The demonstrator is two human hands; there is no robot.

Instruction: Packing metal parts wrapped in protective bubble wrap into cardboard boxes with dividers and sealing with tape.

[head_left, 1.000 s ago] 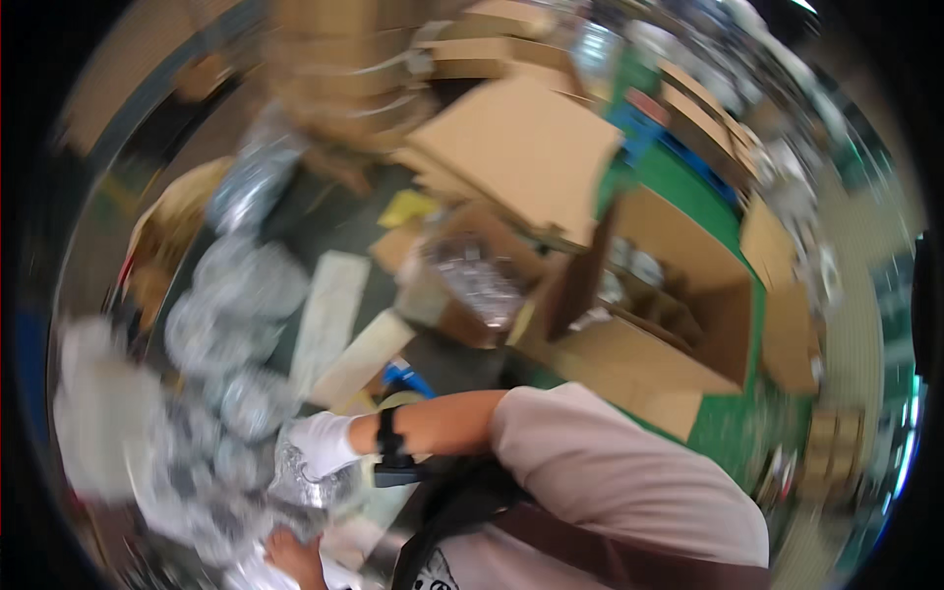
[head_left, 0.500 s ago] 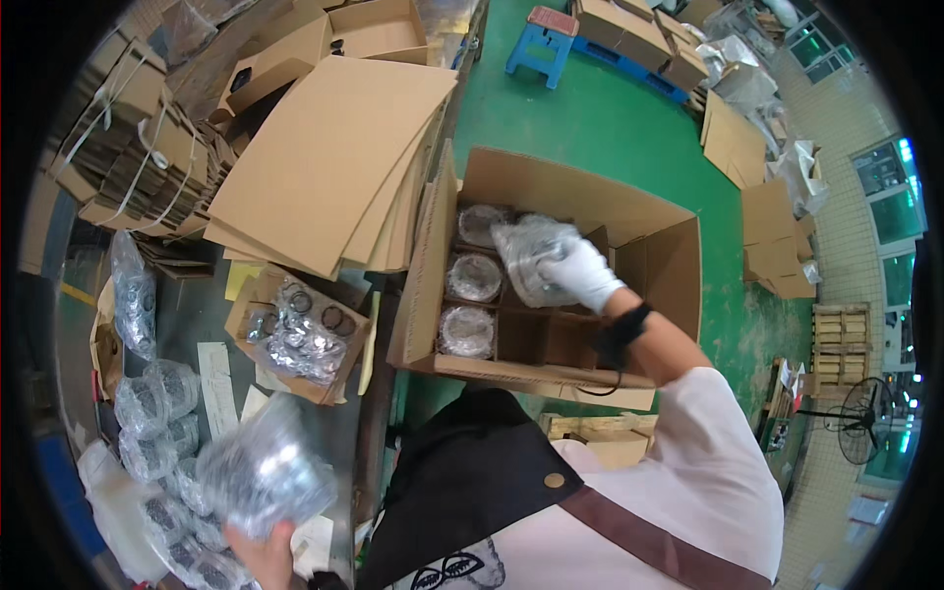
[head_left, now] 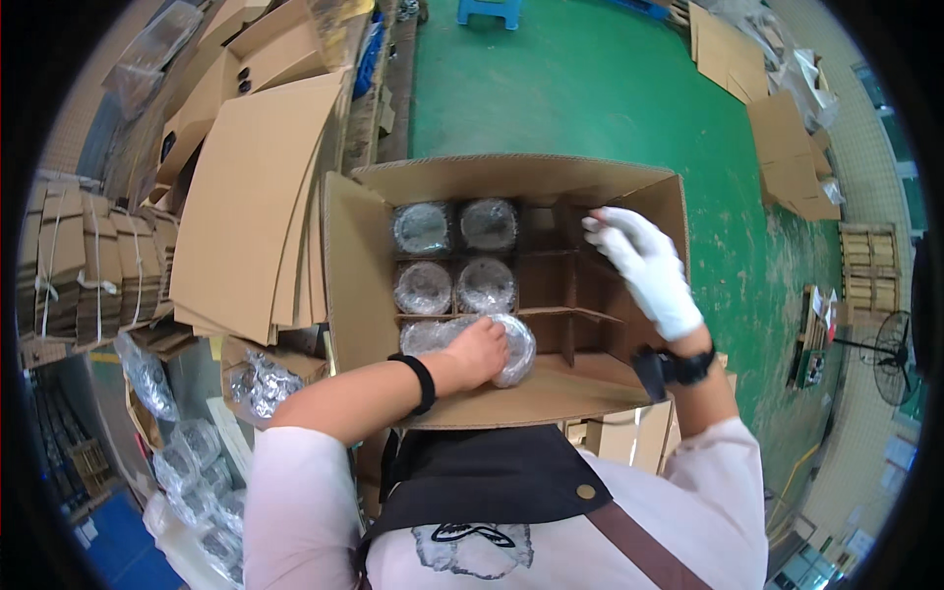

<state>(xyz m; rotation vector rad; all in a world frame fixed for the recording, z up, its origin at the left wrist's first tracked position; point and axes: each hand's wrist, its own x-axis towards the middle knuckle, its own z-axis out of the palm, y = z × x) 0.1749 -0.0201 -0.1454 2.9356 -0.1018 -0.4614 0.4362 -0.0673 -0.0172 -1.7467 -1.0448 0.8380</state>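
Observation:
A large open carton (head_left: 629, 390) with cardboard dividers stands before me. Several plastic-wrapped round parts (head_left: 489, 224) sit in its left and middle compartments. Bare and wearing a black band, my left hand (head_left: 479, 352) is closed on a wrapped round part (head_left: 517, 356) at the near middle compartment. Another wrapped part (head_left: 423, 337) lies just left of it, partly behind the hand. My right hand (head_left: 644, 270), in a white glove, hovers over the carton's right-hand compartments. Its fingers are stretched out and slightly bent, with nothing visible in them.
Flat cardboard sheets (head_left: 251, 197) are stacked left of the carton. Beside them are a small box of wrapped parts (head_left: 264, 382), more wrapped parts (head_left: 197, 462) and strapped cardboard bundles (head_left: 88, 265). A standing fan (head_left: 890, 356) is at the far right.
My left hand has brought a wrapped part from the left table into the carton. My right hand has let go of its wrapped part and moved right. The view has shifted.

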